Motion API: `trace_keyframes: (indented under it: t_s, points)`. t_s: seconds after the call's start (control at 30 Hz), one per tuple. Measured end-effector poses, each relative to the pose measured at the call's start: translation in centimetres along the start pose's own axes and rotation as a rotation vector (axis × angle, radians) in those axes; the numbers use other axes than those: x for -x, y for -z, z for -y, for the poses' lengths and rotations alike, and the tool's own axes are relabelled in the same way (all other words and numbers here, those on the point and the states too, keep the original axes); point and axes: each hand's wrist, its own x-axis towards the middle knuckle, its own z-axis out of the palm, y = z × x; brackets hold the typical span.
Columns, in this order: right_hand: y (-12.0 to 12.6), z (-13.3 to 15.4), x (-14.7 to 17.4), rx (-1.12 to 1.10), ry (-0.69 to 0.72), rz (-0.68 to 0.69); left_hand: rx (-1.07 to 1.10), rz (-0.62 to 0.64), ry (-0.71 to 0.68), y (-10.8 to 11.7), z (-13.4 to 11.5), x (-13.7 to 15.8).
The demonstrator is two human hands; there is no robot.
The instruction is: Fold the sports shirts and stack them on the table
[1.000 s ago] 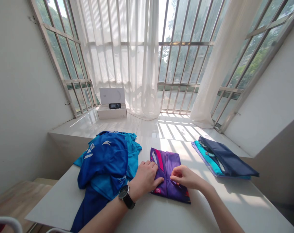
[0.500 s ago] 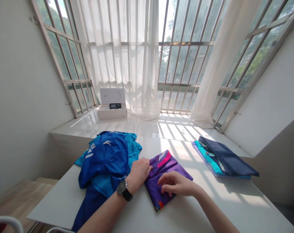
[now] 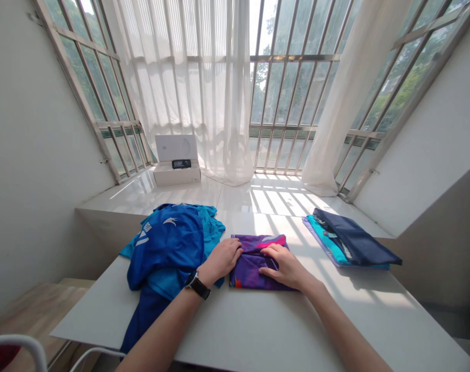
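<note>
A folded purple garment (image 3: 252, 271) with pink and orange patches lies flat on the white table, its edges roughly square to me. At its left edge is my left hand (image 3: 223, 259), wearing a black watch (image 3: 197, 285), with fingers closed over the fabric; the thumb is partly hidden. My right hand (image 3: 285, 266) rests on the right part of the garment, thumb and curved fingers apart. Left of my left hand sits a loose heap of blue clothes (image 3: 176, 243), a royal blue piece with white print on top of brighter blue ones.
To the right is a stack of folded clothes (image 3: 351, 240), navy over turquoise and lilac. Behind the table (image 3: 227, 330), an open white box (image 3: 177, 176) with a small black device (image 3: 181, 164) stands on the sill below barred windows. A white tubular frame (image 3: 21, 341) is at lower left.
The purple garment has turned from a slanted position to lie square on the table, slightly farther from me. My right hand has come down onto it. The left hand stays at its left edge.
</note>
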Motion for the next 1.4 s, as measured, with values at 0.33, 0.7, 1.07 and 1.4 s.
trace_keyframes:
  t_s: [0.33, 0.7, 1.07, 1.4]
  points:
    - [-0.1, -0.8, 0.1, 0.042, 0.024, -0.034, -0.125, 0.032, 0.034, 1.5, -0.7, 0.2]
    - [0.4, -1.1, 0.4, 0.024, -0.051, 0.031, -0.086, 0.149, 0.049, 2.2, 0.2, 0.7]
    - [0.2, -1.5, -0.2, 0.043, -0.105, -0.104, -0.067, 0.15, 0.145, 2.7, 0.1, 0.5]
    - [-1.2, -2.9, -0.4, 0.18, -0.01, -0.178, -0.194, 0.121, 0.124, 2.1, -1.1, 0.5]
